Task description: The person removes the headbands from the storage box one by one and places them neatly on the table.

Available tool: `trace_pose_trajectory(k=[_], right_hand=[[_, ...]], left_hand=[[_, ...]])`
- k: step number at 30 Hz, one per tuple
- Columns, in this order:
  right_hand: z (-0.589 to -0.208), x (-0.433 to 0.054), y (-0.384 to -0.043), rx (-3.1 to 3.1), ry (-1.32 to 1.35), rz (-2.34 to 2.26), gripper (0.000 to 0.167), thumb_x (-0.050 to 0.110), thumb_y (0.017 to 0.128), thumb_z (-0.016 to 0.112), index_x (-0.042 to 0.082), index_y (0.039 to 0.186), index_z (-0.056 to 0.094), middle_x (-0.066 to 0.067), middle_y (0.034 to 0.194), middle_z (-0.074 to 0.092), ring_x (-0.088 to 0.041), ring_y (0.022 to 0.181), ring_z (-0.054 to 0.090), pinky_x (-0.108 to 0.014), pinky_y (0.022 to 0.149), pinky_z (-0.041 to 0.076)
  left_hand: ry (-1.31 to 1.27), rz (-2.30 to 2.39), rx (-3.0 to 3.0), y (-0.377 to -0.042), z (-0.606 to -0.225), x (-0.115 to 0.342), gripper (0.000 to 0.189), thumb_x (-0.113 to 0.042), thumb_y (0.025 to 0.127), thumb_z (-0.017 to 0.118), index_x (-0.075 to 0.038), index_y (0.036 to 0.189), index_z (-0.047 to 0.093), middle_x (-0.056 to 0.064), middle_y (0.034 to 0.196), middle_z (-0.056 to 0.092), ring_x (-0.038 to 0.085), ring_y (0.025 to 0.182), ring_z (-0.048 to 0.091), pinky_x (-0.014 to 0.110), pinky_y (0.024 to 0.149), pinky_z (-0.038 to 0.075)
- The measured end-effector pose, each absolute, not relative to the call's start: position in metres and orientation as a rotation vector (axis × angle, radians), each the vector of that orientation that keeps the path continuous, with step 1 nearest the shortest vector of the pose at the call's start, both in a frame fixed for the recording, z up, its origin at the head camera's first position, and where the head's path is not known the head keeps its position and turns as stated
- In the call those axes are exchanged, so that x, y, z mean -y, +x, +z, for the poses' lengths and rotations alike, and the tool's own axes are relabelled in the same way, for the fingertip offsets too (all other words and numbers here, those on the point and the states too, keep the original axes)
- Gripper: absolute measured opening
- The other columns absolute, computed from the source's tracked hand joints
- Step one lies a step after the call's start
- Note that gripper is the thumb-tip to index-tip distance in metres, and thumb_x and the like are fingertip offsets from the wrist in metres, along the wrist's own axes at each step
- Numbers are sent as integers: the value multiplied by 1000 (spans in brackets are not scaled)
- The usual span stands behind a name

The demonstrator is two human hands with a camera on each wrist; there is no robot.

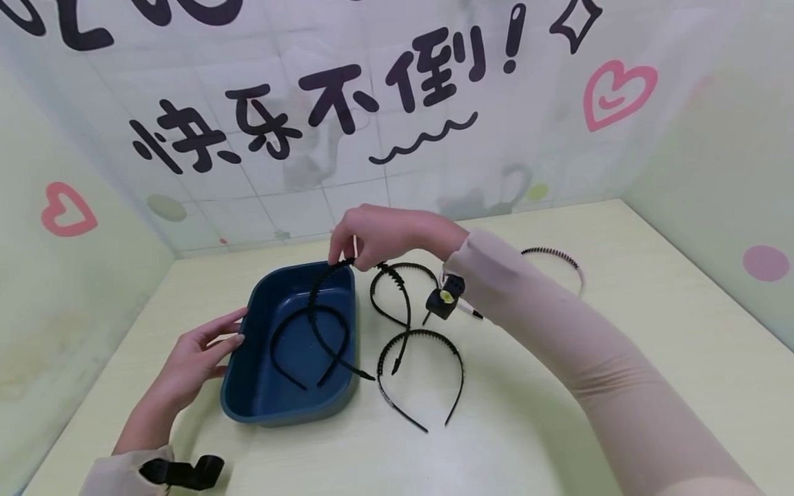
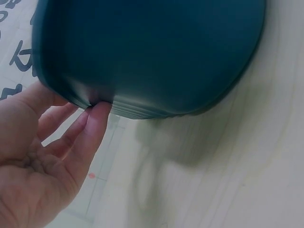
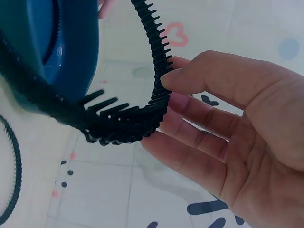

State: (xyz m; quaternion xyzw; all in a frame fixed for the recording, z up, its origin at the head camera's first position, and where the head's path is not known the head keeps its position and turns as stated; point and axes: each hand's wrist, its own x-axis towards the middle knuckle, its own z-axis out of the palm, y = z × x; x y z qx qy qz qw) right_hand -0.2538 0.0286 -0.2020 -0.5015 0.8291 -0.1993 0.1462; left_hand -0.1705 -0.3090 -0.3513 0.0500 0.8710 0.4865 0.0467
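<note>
My right hand (image 1: 380, 234) pinches a black toothed headband (image 3: 118, 126) by its top, between thumb and fingers. The band hangs with its ends down, one leg over the blue basin (image 1: 291, 417) and the other past its right rim. Inside the basin lies another black headband (image 1: 273, 348). With the thumb inside the wall and fingers outside, my left hand (image 1: 194, 353) grips the basin's left side. On the table right of the basin rests a thin toothed headband (image 1: 462, 365); behind it is one more black headband (image 1: 373, 289), partly overlapped by the held one.
Beyond my right forearm, a headband (image 1: 552, 252) lies at the back right, partly hidden by the sleeve. A thin white item with a black tip (image 1: 469, 308) shows beside my right wrist camera (image 1: 442, 300). Printed curtain walls (image 1: 397, 179) enclose the pale table (image 1: 515, 427).
</note>
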Motion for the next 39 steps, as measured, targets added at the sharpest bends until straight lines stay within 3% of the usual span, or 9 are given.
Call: trace_pose_trajectory(k=[8,17,30,39], right_hand=[[-214,-52,-255,-2423,-1361,-525,37,-6,80,54,10,111,66,-3,102,61,-14,86,58,-26,73,46],[-237,-86,-256,-2450,-1281,-534,37,-6,79,55,9,110,67,-3,100,62,-15,86,59,-28,74,46],[-258,-125,-251,-2463,-1234,-550,36,-7,78,56,7,109,67,-5,98,62,-15,85,58,-29,74,47],[-265,-140,-244,-2476,-1160,-540,36,-8,79,55,8,110,66,-4,97,61,-16,86,57,-29,73,47]], left_hand=[[152,1502,-2649,-172,-349,309,52,-30,95,51,-13,142,36,0,115,45,-7,92,52,32,67,51],[158,1528,-2630,-173,-352,309,52,-27,95,51,-13,142,35,-6,112,46,-6,93,52,31,66,51],[165,1523,-2633,-172,-351,310,51,-29,95,51,-15,142,37,-3,113,45,-6,93,53,31,67,51],[185,1496,-2650,-172,-354,309,51,-31,95,50,-15,142,36,8,119,43,-7,93,52,31,68,51]])
